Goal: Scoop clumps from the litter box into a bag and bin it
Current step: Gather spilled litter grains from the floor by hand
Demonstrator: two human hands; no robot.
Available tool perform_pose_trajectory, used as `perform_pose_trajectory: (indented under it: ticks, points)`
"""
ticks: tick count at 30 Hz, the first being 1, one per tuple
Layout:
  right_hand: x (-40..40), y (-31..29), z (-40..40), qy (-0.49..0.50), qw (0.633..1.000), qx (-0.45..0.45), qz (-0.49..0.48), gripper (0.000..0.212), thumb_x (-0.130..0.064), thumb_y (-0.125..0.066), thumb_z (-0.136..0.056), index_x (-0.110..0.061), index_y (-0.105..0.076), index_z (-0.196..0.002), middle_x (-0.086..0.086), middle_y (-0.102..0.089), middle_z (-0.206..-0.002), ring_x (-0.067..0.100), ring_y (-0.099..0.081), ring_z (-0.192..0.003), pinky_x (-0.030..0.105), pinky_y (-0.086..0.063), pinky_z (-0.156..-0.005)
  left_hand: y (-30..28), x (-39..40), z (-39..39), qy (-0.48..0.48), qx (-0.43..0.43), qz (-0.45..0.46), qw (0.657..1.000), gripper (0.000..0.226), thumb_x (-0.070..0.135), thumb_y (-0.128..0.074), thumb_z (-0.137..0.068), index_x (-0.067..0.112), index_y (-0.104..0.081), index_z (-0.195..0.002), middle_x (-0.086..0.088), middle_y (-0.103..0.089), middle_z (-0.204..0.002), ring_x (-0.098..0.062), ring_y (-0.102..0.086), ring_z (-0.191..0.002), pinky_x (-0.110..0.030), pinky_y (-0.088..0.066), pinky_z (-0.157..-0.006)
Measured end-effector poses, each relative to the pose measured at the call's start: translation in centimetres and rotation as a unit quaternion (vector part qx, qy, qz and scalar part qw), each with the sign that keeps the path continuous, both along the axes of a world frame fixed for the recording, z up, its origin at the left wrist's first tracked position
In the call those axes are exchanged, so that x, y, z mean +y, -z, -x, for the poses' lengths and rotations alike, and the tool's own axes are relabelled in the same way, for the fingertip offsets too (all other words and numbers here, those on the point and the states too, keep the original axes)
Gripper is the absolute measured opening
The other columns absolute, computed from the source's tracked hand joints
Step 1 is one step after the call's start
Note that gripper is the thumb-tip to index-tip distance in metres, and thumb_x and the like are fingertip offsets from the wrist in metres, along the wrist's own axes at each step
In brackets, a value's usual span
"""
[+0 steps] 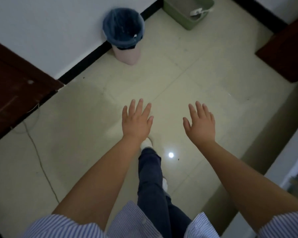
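Litter box point(187, 12) sits well beyond left hand point(136, 121) and right hand point(200, 124), both spread flat, empty.

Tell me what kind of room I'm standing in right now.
Probably a hallway or corner inside a home: a pale tiled floor with dark skirting, brown wooden doors at the sides, a lined waste bin by the wall and a green litter box beyond it.
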State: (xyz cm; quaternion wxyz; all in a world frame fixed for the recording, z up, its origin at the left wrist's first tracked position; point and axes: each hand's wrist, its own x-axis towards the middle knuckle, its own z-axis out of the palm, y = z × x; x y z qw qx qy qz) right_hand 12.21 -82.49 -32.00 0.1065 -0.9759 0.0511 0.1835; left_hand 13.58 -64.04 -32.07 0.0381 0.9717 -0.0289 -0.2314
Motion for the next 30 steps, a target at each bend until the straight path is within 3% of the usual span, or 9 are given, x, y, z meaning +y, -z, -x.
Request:
perform_pose_trajectory:
  ticks: [12,20,22,25,30]
  points:
    - [-8.5,-1.3,-25.7,0.09,0.996,0.004,0.01,0.053,-0.032,-0.031,-0.098,-0.016,-0.017,-0.147,0.006,-0.012,-0.157,0.022,-0.007,-0.145,0.037,-0.007,-0.117,-0.4,-7.1,-28.2,0.061,-0.015,-0.008,0.998,0.052,0.041,-0.02,-0.101,0.027,-0.009,-0.149,0.0,-0.003,-0.158,-0.023,0.0,-0.145,-0.041,-0.003,-0.116]
    - [-17.3,-0.3,-42.8,0.087,0.995,0.045,0.015,0.053,-0.033,-0.03,-0.098,-0.016,-0.015,-0.147,0.005,-0.012,-0.156,0.023,-0.007,-0.145,0.036,-0.009,-0.117,0.8,-14.8,-46.3,0.075,-0.029,-0.016,0.997,0.051,0.039,-0.026,-0.1,0.024,-0.017,-0.148,-0.002,-0.012,-0.156,-0.024,-0.007,-0.144,-0.043,-0.009,-0.116]
    - [-19.5,0.5,-47.7,0.067,0.996,0.049,0.015,0.052,-0.033,-0.03,-0.098,-0.014,-0.021,-0.145,0.008,-0.018,-0.155,0.025,-0.012,-0.144,0.039,-0.013,-0.116,1.3,-16.4,-50.7,0.054,-0.013,-0.017,0.998,0.051,0.038,-0.025,-0.1,0.024,-0.015,-0.149,-0.002,-0.011,-0.157,-0.025,-0.006,-0.144,-0.043,-0.006,-0.116]
    - [-21.9,1.1,-54.8,0.04,0.999,-0.004,0.004,0.053,-0.033,-0.035,-0.09,-0.003,-0.045,-0.133,0.021,-0.043,-0.141,0.038,-0.038,-0.132,0.051,-0.032,-0.106,2.1,-18.5,-56.9,0.037,-0.012,-0.012,0.999,0.051,0.037,-0.026,-0.101,0.023,-0.016,-0.149,-0.003,-0.011,-0.157,-0.025,-0.006,-0.144,-0.043,-0.006,-0.115]
    - [-23.7,2.1,-65.6,-0.013,0.999,0.034,0.009,0.052,-0.028,-0.036,-0.097,-0.012,-0.024,-0.144,0.01,-0.021,-0.154,0.025,-0.016,-0.144,0.039,-0.016,-0.115,3.5,-20.0,-65.3,0.018,0.009,-0.026,0.999,0.052,0.038,-0.024,-0.101,0.024,-0.013,-0.149,-0.003,-0.009,-0.157,-0.025,-0.005,-0.145,-0.042,-0.006,-0.115]
